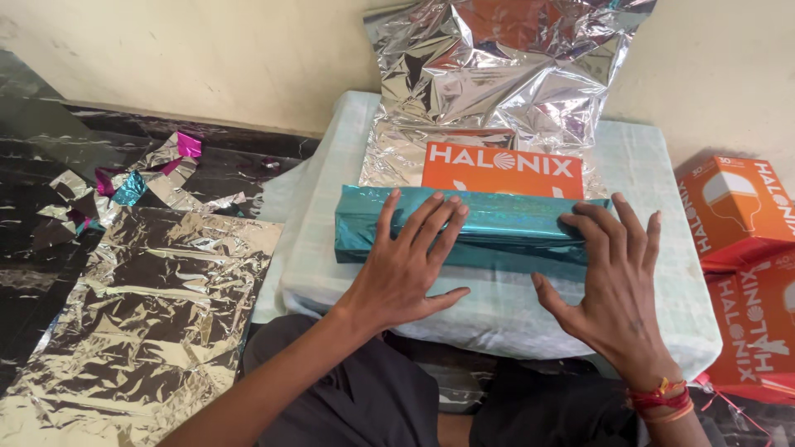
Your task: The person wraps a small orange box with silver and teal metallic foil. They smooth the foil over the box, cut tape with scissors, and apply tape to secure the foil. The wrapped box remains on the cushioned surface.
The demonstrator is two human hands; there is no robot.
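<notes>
On cushion [497,306], hands flat, teal-wrapped box [497,228]

1. the teal-wrapped box [489,228] is lying across the middle of the cloth-covered stand [513,310], with both hands pressing flat on it.
2. an orange box [501,170] is sitting just behind it, and crumpled silver foil [497,74] is rising against the wall, closing the far side.
3. the near strip of the stand is lying open.
4. stacked orange boxes [745,273] are crowding the right.
5. a silver sheet [141,331] and foil scraps [132,182] are covering the left floor.
</notes>
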